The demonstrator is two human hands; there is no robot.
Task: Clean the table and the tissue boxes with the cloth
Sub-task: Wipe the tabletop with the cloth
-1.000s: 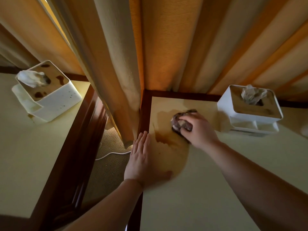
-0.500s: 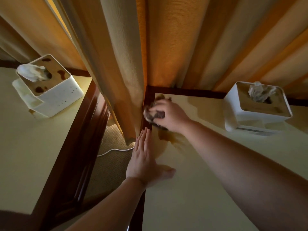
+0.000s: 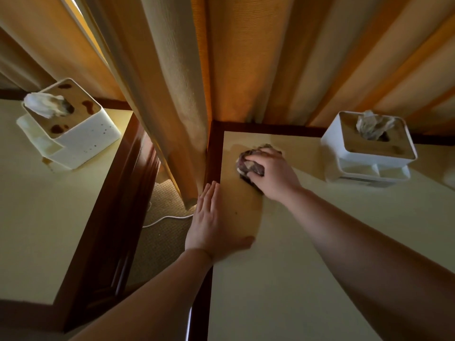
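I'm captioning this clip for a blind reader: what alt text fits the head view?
A right hand grips a crumpled dark cloth on a brown smear on a cream table; the left hand rests flat beside it. A white tissue box stands right; a brown-stained white tissue box sits on the left table.

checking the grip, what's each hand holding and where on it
The right hand grips the bunched cloth from above. The left hand holds nothing, lying flat on the table.
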